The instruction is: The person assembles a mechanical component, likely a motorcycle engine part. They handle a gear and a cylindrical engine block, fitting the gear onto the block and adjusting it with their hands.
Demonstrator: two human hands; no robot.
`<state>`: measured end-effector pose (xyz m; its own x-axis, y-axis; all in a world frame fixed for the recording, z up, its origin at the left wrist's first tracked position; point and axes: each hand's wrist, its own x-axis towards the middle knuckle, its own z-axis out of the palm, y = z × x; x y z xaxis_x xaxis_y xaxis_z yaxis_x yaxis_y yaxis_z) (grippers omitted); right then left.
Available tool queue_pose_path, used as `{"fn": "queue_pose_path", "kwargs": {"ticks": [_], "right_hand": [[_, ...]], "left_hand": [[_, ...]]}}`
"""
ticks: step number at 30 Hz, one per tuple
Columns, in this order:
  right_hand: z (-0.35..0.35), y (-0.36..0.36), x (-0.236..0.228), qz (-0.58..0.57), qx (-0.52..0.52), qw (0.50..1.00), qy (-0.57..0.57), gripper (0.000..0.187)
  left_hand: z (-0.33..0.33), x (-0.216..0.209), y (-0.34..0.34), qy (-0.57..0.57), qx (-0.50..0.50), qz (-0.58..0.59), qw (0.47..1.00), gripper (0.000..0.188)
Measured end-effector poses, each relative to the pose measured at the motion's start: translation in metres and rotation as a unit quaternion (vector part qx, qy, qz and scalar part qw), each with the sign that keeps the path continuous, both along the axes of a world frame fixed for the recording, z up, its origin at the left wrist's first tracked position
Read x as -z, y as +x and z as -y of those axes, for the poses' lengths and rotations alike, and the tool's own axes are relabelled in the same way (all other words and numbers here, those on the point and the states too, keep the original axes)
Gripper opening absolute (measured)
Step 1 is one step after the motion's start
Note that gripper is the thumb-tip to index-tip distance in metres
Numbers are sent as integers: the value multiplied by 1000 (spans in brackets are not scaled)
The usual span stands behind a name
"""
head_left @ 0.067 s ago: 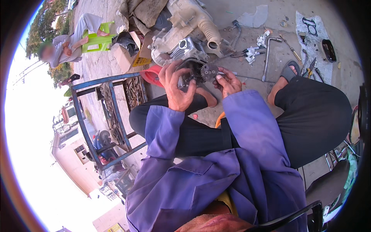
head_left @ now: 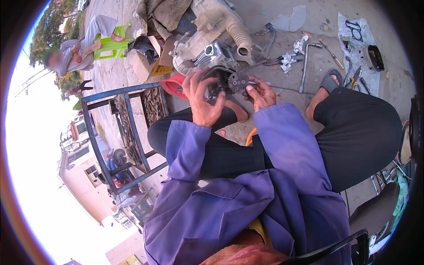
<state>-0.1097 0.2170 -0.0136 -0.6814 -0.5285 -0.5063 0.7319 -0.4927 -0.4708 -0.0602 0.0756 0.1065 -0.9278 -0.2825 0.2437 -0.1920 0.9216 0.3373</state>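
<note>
My right hand pinches a dark metal gear with teeth round its rim and small holes in its face. The thumb and fingertips press on its right side. My left hand curls around the left side of a dark engine part, thumb below and fingers above; its fingertips are partly hidden. The gear's toothed edge lies right against this part, but whether they are joined I cannot tell. Just beyond my hands lies a dusty scooter engine with a ribbed hose.
A blue metal rack with hardware stands at the left, by a cardboard box. On the ground at the right are a bent wrench, pliers and a gasket. A person sits on a green chair.
The gear has shifted very slightly left in my right hand. My left hand stays where it was. A distant walking figure shows more fully at the far left.
</note>
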Motion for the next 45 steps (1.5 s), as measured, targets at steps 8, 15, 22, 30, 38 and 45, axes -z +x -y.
{"fn": "queue_pose_path", "kwargs": {"ticks": [8,15,22,30,38,45], "right_hand": [[-1,-1,11,-18,-22,1000,-7,36],[1,0,14,5,-38,999,12,37],[3,1,14,24,-30,999,13,36],[6,3,24,117,7,993,-22,37],[-3,-1,0,125,-31,992,-18,41],[0,0,2,152,-17,988,-7,42]], "left_hand": [[-2,3,-3,-9,11,10,1000,43],[-4,2,-4,-9,9,8,1000,43],[-3,3,-4,-11,5,9,1000,43],[-3,3,-5,-4,3,8,1000,43],[-2,2,-5,-10,-4,6,1000,40],[-1,2,-4,-16,-6,10,1000,39]]}}
